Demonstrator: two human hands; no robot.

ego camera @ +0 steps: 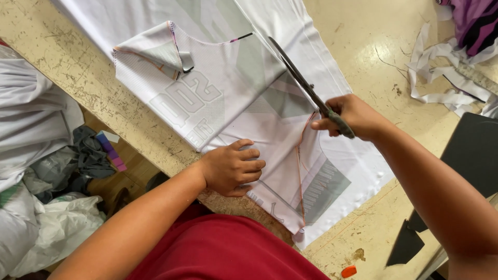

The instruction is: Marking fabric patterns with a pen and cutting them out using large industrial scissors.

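A white printed fabric piece point(223, 98) with grey shapes and an orange stitched outline lies flat on the worn yellow table point(78, 78). My left hand point(231, 167) presses the cloth down near the table's front edge, fingers curled on it. My right hand point(353, 116) grips the handles of long dark scissors point(298, 78), whose blades point up and to the left along the fabric's edge. One corner of the cloth is folded over at the upper left. A wider white fabric sheet point(316, 46) lies under the piece.
White fabric strips point(441, 78) and a purple striped cloth point(474, 23) lie at the far right. A black sheet point(474, 153) sits at the right edge. Plastic bags and cloth scraps point(46, 207) pile up on the floor at left. A small orange object point(349, 271) lies near the front.
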